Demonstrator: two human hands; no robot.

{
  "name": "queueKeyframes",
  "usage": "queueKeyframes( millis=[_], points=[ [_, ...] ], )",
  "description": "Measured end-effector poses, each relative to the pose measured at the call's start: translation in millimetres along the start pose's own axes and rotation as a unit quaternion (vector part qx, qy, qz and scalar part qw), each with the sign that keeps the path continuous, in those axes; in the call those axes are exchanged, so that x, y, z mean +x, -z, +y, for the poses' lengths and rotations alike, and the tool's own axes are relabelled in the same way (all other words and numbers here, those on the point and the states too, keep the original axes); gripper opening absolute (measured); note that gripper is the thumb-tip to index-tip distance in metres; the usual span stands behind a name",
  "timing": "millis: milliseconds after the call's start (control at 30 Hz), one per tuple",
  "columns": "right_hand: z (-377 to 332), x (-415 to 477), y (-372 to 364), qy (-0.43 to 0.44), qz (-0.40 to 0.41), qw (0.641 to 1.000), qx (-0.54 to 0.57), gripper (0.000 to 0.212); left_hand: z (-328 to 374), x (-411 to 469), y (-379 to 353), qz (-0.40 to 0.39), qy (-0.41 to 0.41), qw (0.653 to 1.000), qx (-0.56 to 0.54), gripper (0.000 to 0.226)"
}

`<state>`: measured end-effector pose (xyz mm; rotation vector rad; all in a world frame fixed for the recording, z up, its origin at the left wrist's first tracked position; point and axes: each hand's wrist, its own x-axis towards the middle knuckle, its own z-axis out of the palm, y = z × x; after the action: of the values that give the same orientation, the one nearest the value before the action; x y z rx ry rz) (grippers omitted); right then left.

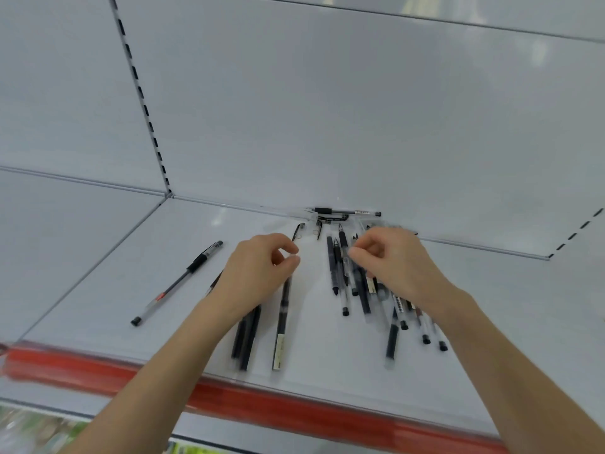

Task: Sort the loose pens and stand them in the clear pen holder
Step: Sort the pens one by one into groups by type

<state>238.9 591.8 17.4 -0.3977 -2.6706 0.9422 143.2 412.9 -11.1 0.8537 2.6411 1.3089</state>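
Mostly pens lie lengthwise front-to-back on shelf.

Both hands over loose pens on white shelf. Left hand pinches upper end of dark pen. Right hand curled over pen cluster. Lone pen far left.

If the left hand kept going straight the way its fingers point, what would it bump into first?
Probably the small clip-like piece lying just beyond the left hand, whose fingers point up and to the right toward the back wall. Depth is hard to judge, so it might pass above it.
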Motion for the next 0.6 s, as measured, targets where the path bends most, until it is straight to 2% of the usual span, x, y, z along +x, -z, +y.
queueKeyframes(
  millis=[133, 267, 467, 600],
  points=[
    [-7.5, 7.5, -12.8, 0.002, -0.048, 0.993, -0.112, 0.016, -7.1, -0.3, -2.6, -0.010, -0.012, 0.994, 0.112, 0.016],
    [-12.2, 6.8, -21.4, -0.014, -0.100, 0.977, -0.189, 0.023, -13.0, 0.6, -2.4, -0.017, -0.001, 0.994, 0.112, 0.020],
    [-21.5, -0.4, -29.9, -0.025, -0.128, 0.964, -0.231, 0.022, -18.3, 4.9, -0.1, -0.011, -0.001, 0.994, 0.105, 0.019],
    [-22.6, -5.4, -31.8, -0.036, -0.150, 0.969, -0.194, 0.025, -15.1, 19.9, 3.8, -0.008, 0.009, 0.994, 0.113, 0.018]
  ],
)
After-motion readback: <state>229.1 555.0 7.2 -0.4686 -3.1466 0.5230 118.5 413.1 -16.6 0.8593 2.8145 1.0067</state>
